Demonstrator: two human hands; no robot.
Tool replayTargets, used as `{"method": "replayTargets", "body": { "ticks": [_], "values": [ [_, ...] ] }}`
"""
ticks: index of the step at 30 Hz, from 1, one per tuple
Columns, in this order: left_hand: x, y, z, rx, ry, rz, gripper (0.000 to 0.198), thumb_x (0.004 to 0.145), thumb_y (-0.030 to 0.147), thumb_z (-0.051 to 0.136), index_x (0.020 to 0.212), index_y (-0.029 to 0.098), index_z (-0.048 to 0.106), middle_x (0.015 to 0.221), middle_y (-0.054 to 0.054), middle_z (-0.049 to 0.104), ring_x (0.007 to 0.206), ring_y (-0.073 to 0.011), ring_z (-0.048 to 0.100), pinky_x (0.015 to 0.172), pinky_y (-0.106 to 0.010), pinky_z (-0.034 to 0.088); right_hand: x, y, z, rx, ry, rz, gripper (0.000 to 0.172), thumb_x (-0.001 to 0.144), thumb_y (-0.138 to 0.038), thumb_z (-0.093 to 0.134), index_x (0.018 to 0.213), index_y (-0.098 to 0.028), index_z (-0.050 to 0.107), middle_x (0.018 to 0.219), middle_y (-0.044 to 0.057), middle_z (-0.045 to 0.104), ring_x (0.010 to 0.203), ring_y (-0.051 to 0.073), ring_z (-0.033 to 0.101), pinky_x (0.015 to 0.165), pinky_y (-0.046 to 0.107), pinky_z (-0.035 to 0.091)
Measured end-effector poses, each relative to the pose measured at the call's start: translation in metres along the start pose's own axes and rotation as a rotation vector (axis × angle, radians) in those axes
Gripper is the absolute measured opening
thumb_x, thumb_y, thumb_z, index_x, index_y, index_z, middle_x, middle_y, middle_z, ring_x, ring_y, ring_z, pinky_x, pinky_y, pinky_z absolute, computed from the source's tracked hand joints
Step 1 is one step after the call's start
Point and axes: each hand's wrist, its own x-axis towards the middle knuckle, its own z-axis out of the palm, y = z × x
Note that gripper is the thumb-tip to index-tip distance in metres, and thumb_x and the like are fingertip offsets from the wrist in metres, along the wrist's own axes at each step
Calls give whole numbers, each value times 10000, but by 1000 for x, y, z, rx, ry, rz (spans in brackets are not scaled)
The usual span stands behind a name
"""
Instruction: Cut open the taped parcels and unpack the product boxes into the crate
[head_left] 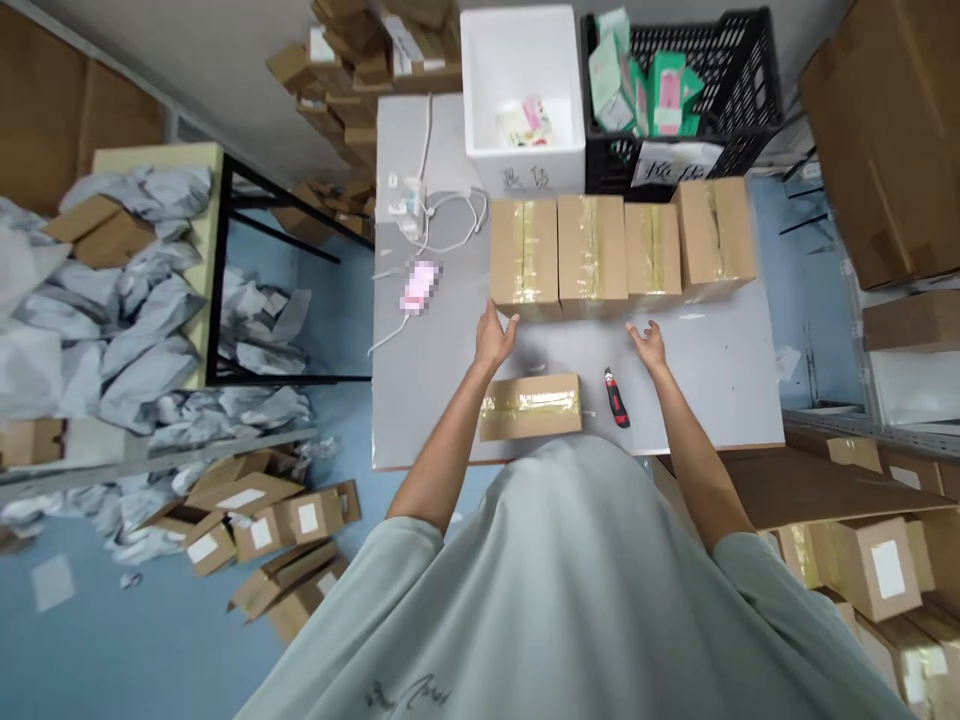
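Observation:
Several taped cardboard boxes [592,250] stand in a row across the grey table [720,370]. My left hand [495,337] is open, its fingers close to the front left corner of the leftmost box [523,255]. My right hand [649,345] is open too, hovering above the table just in front of the row and touching nothing. One more taped box [530,406] lies near the table's front edge, below my left hand. A red and black utility knife [616,397] lies between that box and my right arm.
A white foam bin [523,60] and a black crate [739,90] of green packets stand behind the row. A power strip with white cables [409,200] lies at the left. Piles of grey mailer bags [142,290] and small boxes [247,520] lie on the floor.

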Motion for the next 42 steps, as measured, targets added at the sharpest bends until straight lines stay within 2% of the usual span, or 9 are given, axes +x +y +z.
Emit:
{"method": "replayTargets", "body": {
  "ticks": [3, 7, 13, 17, 21, 28, 34, 38, 42],
  "values": [
    [-50, -33, -12, 91, -20, 86, 947, 978, 673, 775, 1731, 164, 507, 1858, -206, 421, 1814, -418, 182, 1492, -562, 23, -57, 47, 4, -259, -90, 34, 919, 831, -551, 923, 1577, -136, 585, 1560, 257, 672, 1434, 374, 686, 1286, 498, 513],
    [-115, -69, -43, 185, -41, 75, 973, 992, 784, 699, 1738, 185, 520, 1871, -206, 393, 1823, -425, 130, 1485, -589, -9, -116, 88, 4, -556, -159, 38, 828, 884, -503, 887, 1554, -146, 557, 1605, 257, 603, 1459, 376, 631, 1269, 499, 510],
    [-170, -97, -72, 186, -115, 93, 1168, 912, 926, 704, 1788, 196, 450, 1910, -206, 305, 1824, -436, 111, 1486, -587, 70, -131, 89, 9, -690, -194, 7, 506, 939, -313, 777, 1397, -178, 610, 1524, 215, 660, 1368, 347, 661, 1214, 506, 527],
    [-174, -105, -76, 167, -191, 153, 1233, 797, 972, 791, 1752, 242, 517, 1911, -200, 304, 1810, -473, 146, 1472, -625, 131, -125, 69, 14, -718, -204, 0, 456, 905, -276, 776, 1332, -166, 661, 1367, 186, 750, 1240, 349, 726, 1162, 501, 559],
    [-167, -114, -76, 85, -233, 213, 1245, 678, 987, 861, 1660, 255, 641, 1896, -205, 329, 1792, -491, 205, 1471, -621, 150, -128, 43, 13, -530, -191, -89, 422, 888, -291, 742, 1292, -178, 693, 1137, 93, 774, 1101, 286, 757, 1101, 436, 598],
    [-162, -136, -71, -50, -294, 225, 1201, 675, 957, 892, 1649, 299, 645, 1884, -175, 368, 1768, -495, 270, 1448, -654, 227, -165, -25, 18, -292, -298, -282, 395, 1114, -488, 510, 1381, -241, 664, 1059, 49, 706, 841, 216, 712, 880, 381, 642],
    [-166, -145, -65, -124, -369, 250, 1225, 756, 953, 846, 1720, 259, 549, 1875, -209, 365, 1759, -474, 315, 1444, -616, 276, -230, -84, 63, -692, -521, -528, 707, 1141, -805, 445, 1149, -190, 792, 907, 50, 754, 887, 240, 718, 838, 306, 543],
    [-164, -147, -61, -190, -392, 250, 1171, 782, 894, 886, 1715, 275, 539, 1876, -200, 348, 1756, -450, 337, 1431, -585, 326, -260, -98, 99, -1061, -686, -584, 593, 1186, -684, 477, 1236, -216, 837, 999, 107, 853, 974, 299, 793, 868, 321, 499],
    [-161, -149, -56, -250, -398, 252, 1115, 777, 820, 946, 1677, 279, 569, 1858, -191, 363, 1770, -435, 309, 1445, -566, 308, -270, -101, 119, -1264, -724, -565, 531, 1200, -603, 495, 1318, -213, 835, 1108, 155, 885, 1046, 350, 821, 894, 360, 518]
  ]
}}
